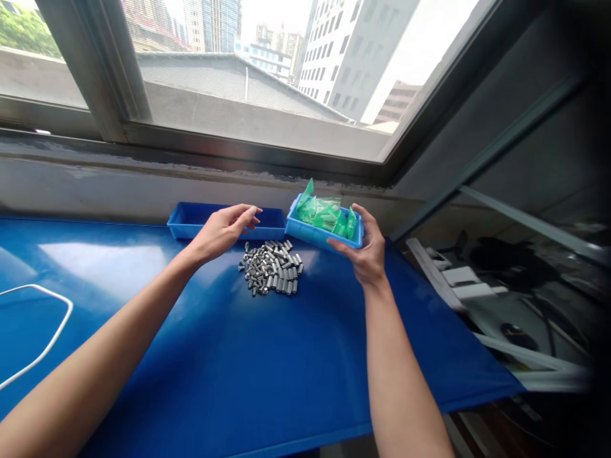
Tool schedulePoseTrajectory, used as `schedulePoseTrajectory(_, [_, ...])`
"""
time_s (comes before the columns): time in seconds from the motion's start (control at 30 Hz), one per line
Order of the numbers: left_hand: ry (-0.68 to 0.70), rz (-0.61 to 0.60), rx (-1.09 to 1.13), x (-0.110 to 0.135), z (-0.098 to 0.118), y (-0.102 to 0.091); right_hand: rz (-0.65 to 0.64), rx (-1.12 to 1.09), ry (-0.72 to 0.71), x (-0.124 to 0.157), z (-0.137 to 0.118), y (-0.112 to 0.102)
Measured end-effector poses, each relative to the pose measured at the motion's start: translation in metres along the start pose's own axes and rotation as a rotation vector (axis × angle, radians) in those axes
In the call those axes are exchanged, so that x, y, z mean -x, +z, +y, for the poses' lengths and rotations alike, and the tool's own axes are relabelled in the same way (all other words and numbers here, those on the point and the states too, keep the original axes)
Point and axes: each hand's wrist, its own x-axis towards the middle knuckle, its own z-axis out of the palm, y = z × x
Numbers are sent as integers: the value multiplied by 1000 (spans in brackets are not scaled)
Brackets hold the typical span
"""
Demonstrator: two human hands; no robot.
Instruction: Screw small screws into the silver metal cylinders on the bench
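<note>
My right hand [368,249] grips the right end of a small blue bin [310,233], thumb on its near side and fingers around the far side. Green-tinted clear plastic bags [324,215] fill this bin, and it tilts slightly. Beside it stands a longer blue bin [191,230] against the wall. My left hand [229,229] hovers over that bin's middle, fingers loosely bent and apart, with nothing visible in them. On the table just in front lies a pile of small metal parts [272,267], some like screws, others like short cylindrical standoffs.
The blue-covered table [305,356] runs up to the wall beneath a window [267,133]. A white cable [69,312] curves across its left side. To the right, beyond the table edge, is a metal-framed rack [534,356] with dim objects.
</note>
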Motion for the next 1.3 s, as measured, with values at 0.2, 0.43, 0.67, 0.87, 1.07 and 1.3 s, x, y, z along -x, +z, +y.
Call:
schedulePoseTrajectory(0.2, [-332, -111, 361, -3, 7, -5, -310, 21, 9, 0, -47, 17])
schedulePoseTrajectory(0.43, [-501, -150, 332, 5, 4, -5, -595, 297, -132, -17, -85, 32])
schedulePoseTrajectory(0.67, [-521, -334, 50, 11, 16, -12, -741, 530, -238, -30, -108, 51])
schedulePoseTrajectory(0.87, [-451, -498, -246, 12, 9, -16, -759, 629, -235, -39, -114, 56])
schedulePoseTrajectory(1.07, [-442, -499, -332, 11, 0, -21, -810, 700, -287, -48, -124, 57])
schedulePoseTrajectory(1.3, [-302, -466, -564, 9, -5, -18, -871, 757, -400, -52, -134, 56])
